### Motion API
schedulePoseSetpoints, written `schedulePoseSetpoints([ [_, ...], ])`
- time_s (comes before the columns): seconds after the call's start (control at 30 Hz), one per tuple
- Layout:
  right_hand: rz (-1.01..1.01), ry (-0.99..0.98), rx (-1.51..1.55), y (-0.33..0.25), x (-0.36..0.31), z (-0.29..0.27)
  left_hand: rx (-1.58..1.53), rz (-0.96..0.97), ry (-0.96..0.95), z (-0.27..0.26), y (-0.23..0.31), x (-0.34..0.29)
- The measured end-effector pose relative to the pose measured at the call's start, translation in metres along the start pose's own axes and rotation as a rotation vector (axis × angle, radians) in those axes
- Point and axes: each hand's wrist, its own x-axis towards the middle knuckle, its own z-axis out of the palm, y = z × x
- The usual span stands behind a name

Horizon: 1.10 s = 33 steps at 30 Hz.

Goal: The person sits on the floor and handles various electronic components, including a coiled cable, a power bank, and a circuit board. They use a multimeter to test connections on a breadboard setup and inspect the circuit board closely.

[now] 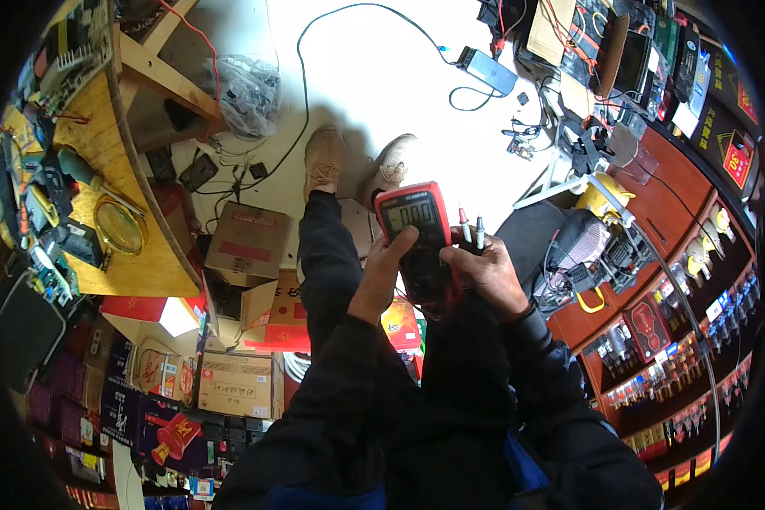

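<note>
A digital multimeter [418, 217] with a red rim, dark face and lit-looking grey display is held up in front of my lap. My left hand [382, 276] is closed round its left side, the thumb lying on the face below the display. At its right edge, my right hand [493, 279] grips two test probes, a red-tipped probe [465, 223] and a dark-tipped probe [480, 231], both pointing away from me. The right thumb reaches to the meter's edge. The meter's lower part is in shadow, and the right fingers are partly hidden.
To the left stands a yellow wooden workbench [157, 246] bearing tools and a magnifying glass [121, 225]. A black power adapter [486, 70] with its cable lies on the pale floor. Cardboard boxes [246, 242] sit below left; a display shelf [654, 365] with small goods is at right.
</note>
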Motion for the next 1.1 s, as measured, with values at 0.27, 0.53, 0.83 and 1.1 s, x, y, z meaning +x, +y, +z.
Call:
schedulePoseSetpoints([
  [0.27, -0.318, 0.125, -0.112, 0.033, 0.036, 0.074, 0.281, 0.173, 0.181, -0.044, 0.037, 0.017],
  [0.53, -0.041, -0.046, 0.14, 0.007, 0.041, 0.104, 0.236, 0.114, 0.156, -0.069, 0.056, 0.03],
  [0.83, -0.081, -0.043, 0.2, 0.01, 0.046, 0.111, 0.195, 0.045, 0.186, -0.075, 0.056, 0.035],
  [1.1, -0.1, -0.151, 0.183, 0.005, 0.07, 0.113, 0.136, 0.131, 0.318, -0.059, 0.08, 0.039],
])
